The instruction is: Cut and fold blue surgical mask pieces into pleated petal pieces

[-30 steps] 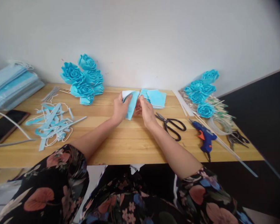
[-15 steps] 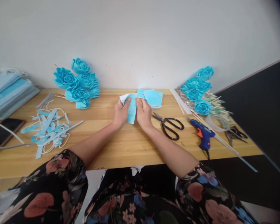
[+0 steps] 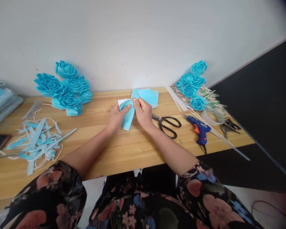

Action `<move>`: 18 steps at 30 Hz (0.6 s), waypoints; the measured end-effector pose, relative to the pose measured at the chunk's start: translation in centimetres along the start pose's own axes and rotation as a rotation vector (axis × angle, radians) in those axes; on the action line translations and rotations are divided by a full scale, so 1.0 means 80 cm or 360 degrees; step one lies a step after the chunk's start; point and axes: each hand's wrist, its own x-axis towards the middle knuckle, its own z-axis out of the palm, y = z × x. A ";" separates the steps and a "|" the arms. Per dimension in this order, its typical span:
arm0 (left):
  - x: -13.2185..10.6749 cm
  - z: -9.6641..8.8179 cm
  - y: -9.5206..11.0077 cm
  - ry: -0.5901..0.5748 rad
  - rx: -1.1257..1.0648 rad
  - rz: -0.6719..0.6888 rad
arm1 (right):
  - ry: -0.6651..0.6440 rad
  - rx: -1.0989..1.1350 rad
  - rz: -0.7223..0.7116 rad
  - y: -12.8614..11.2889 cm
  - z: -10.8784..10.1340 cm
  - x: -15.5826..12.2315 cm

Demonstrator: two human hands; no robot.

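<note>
A piece of light-blue mask fabric [image 3: 128, 120], white along its folded-over top, is held up above the table between both hands. My left hand [image 3: 116, 117] grips its left side, thumb lying across the front. At the upper right corner my right hand [image 3: 143, 112] pinches the same piece between thumb and fingers. Behind the right hand lie more blue fabric pieces [image 3: 149, 96] in a small stack. Black-handled scissors [image 3: 168, 124] rest just right of that hand, their blade tips partly hidden by it.
Blue fabric roses [image 3: 51, 85] stand at the left back, with more roses [image 3: 192, 83] at the right. Cut strips and ear loops [image 3: 41, 140] pile up at the left, near packed masks [image 3: 4, 101]. A blue glue gun [image 3: 200, 128], clear tubing coil [image 3: 212, 117] and pliers [image 3: 230, 125] lie right.
The view has turned slightly right. My right hand has shifted its pinch to the piece's upper corner, and the piece's lower end now tilts left.
</note>
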 end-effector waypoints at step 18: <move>0.025 -0.032 0.002 0.0442 0.0348 0.0375 | -0.0819 0.0241 0.0280 0.005 0.011 -0.006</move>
